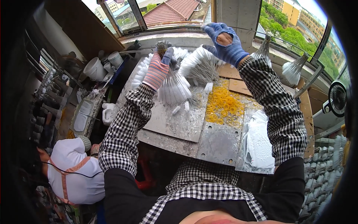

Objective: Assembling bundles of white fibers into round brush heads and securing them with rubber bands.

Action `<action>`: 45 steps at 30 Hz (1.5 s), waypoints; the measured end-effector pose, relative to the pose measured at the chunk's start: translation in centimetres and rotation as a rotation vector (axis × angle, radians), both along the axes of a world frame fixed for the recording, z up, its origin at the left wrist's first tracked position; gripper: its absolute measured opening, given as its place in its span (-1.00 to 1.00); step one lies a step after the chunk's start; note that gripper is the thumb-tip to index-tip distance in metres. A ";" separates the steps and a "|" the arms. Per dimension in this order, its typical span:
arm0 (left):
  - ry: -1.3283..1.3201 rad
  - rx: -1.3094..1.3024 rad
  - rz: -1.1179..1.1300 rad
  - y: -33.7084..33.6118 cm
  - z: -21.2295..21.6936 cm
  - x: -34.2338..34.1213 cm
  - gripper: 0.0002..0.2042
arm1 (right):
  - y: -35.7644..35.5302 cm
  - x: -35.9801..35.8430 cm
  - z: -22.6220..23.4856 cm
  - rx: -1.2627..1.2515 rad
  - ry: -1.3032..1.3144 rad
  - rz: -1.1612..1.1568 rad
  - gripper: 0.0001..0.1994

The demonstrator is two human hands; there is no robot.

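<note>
My left hand [156, 71], in a striped glove, is closed around a bundle of thin wire-handled brushes [173, 90]. Its wire ends stick up above my fist and the white bristles fan out below. My right hand [228, 44], in a blue glove with a hole in it, is raised near the window sill with its thumb apart from the fingers. Nothing shows in it. Beneath it lies a heap of white-bristled brushes [197, 64]. Yellow rubber bands [224, 104] are piled on the table to the right of the bundle.
Brush bundles [294, 71] hang along a thin rod by the window. A metal plate [219, 143] and a white sheet [258, 140] lie at the table's near edge. A fan [337, 98] stands right; white buckets [96, 69] stand left. A person in white [76, 173] is at lower left.
</note>
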State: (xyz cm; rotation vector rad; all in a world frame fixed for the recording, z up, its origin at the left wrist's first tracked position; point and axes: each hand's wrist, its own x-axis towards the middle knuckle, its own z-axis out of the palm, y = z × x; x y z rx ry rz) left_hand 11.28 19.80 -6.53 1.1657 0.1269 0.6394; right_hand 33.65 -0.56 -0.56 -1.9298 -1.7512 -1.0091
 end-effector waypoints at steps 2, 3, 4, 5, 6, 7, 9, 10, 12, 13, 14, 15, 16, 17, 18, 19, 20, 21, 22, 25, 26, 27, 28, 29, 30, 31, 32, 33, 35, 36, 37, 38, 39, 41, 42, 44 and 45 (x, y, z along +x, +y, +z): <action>0.025 0.027 0.106 2.5 -0.5 2.2 -0.84 | 5.5 2.9 -0.7 -0.037 -0.081 -0.195 -0.31; 0.047 0.035 0.190 1.1 0.7 3.5 -0.87 | 6.4 3.5 -1.0 -0.084 -0.040 -0.280 -0.29; 0.124 0.126 0.250 -1.1 0.9 4.3 -0.93 | 7.0 4.6 -1.2 -0.185 0.015 -0.307 -0.45; 0.126 0.135 0.262 -0.5 1.0 4.2 -0.93 | 8.0 4.1 -1.1 -0.176 0.017 -0.295 -0.45; 0.136 0.110 0.279 0.2 1.0 4.4 -0.93 | 8.7 3.7 -1.2 -0.167 0.143 -0.192 -0.56; 0.146 0.084 0.293 0.9 0.9 4.6 -0.92 | 9.2 3.4 -1.5 -0.159 0.268 -0.090 -0.66; 0.167 0.087 0.310 2.4 0.8 3.5 -0.89 | 8.8 1.2 -2.1 0.056 0.178 0.031 -0.79; 0.205 0.094 0.311 2.7 1.0 3.4 -0.86 | 8.0 0.8 -1.8 0.111 0.173 0.125 -0.79; 0.198 0.124 0.263 3.1 0.9 3.5 -0.83 | 7.4 0.6 -2.0 0.229 0.139 0.247 -0.80; 0.203 0.120 0.263 3.2 0.7 3.5 -0.83 | 7.2 0.3 -2.1 0.225 0.144 0.247 -0.80; 0.190 0.115 0.245 2.7 0.9 3.7 -0.84 | 6.9 0.3 -2.1 0.214 0.136 0.254 -0.79; 0.176 0.110 0.228 2.3 1.0 3.9 -0.84 | 6.6 0.3 -2.0 0.204 0.128 0.264 -0.79; 0.165 0.140 0.207 1.9 0.9 4.2 -0.84 | 6.2 0.2 -2.0 0.192 0.126 0.257 -0.79; 0.167 0.141 0.215 2.2 0.8 4.0 -0.84 | 6.2 0.0 -1.8 0.193 0.128 0.265 -0.79; 0.184 0.175 0.240 2.8 0.3 4.1 -0.84 | 6.3 -0.1 -1.8 0.201 0.141 0.266 -0.79; 0.202 0.210 0.265 3.4 -0.1 4.0 -0.83 | 6.4 -0.2 -1.8 0.209 0.155 0.269 -0.80; 0.211 0.236 0.239 2.4 0.0 3.9 -0.84 | 6.3 0.0 -1.8 0.212 0.144 0.270 -0.80; 0.212 0.233 0.235 1.7 0.0 4.1 -0.84 | 6.2 0.1 -1.8 0.208 0.145 0.266 -0.80; 0.203 0.227 0.289 1.1 -0.1 4.3 -0.84 | 6.1 0.2 -1.9 0.203 0.132 0.270 -0.80; 0.179 0.342 0.351 2.1 -1.4 3.3 -0.70 | 6.3 -1.3 -1.6 0.222 0.122 0.289 -0.82; 0.261 0.780 0.675 1.4 -1.8 3.3 -0.61 | 6.1 -1.5 -1.7 0.236 0.120 0.278 -0.83; 0.335 1.221 0.993 0.7 -2.1 3.5 -0.53 | 5.9 -1.7 -1.7 0.233 0.122 0.272 -0.83; 0.516 1.130 0.961 0.3 -2.2 3.9 -0.42 | 5.7 -1.8 -1.7 0.225 0.122 0.279 -0.82; 0.513 1.130 0.952 -0.1 -2.1 4.1 -0.42 | 5.3 -1.8 -1.5 0.218 0.120 0.286 -0.82; 0.484 1.123 0.952 -0.6 -2.1 4.5 -0.43 | 4.9 -1.7 -1.4 0.218 0.126 0.297 -0.81; 0.454 1.115 0.946 -1.1 -2.1 5.2 -0.44 | 4.7 -1.4 -1.5 0.215 0.126 0.278 -0.81; 0.469 1.226 0.956 0.3 -2.4 5.3 -0.52 | 4.7 -1.2 -1.2 0.196 0.127 0.287 -0.81; 0.234 1.068 0.630 -0.6 -1.2 4.7 -0.62 | 3.8 -0.3 -1.3 0.168 0.129 0.266 -0.81; 0.263 0.372 0.219 -1.0 0.7 3.2 -0.73 | 4.0 -1.6 -0.4 0.065 0.157 0.209 -0.83; 0.251 0.310 0.202 0.2 0.3 2.9 -0.77 | 4.6 -2.1 0.0 0.030 0.180 0.209 -0.83; 0.290 0.393 0.221 0.9 -0.2 3.4 -0.78 | 4.8 -2.0 0.0 -0.008 0.207 0.200 -0.82; 0.256 0.384 0.134 0.1 -0.7 4.4 -0.78 | 4.7 -2.1 -0.2 -0.051 0.273 0.197 -0.78; 0.218 0.380 0.061 -0.8 -0.7 5.6 -0.77 | 4.3 -2.1 0.0 -0.085 0.333 0.206 -0.72; 0.150 0.356 -0.051 -2.2 -1.4 8.8 -0.70 | 2.8 -1.4 0.3 -0.177 0.226 0.179 -0.62; 0.170 0.328 -0.048 -2.8 -1.4 10.8 -0.69 | 1.7 -0.1 0.6 -0.211 0.246 0.140 -0.58; 0.183 0.332 -0.055 -2.7 -1.0 13.6 -0.67 | -1.1 2.0 2.9 -0.288 0.208 -0.082 -0.53; 0.162 0.363 -0.092 -3.1 -0.6 15.4 -0.67 | -3.1 5.4 2.5 -0.109 0.067 -0.086 -0.52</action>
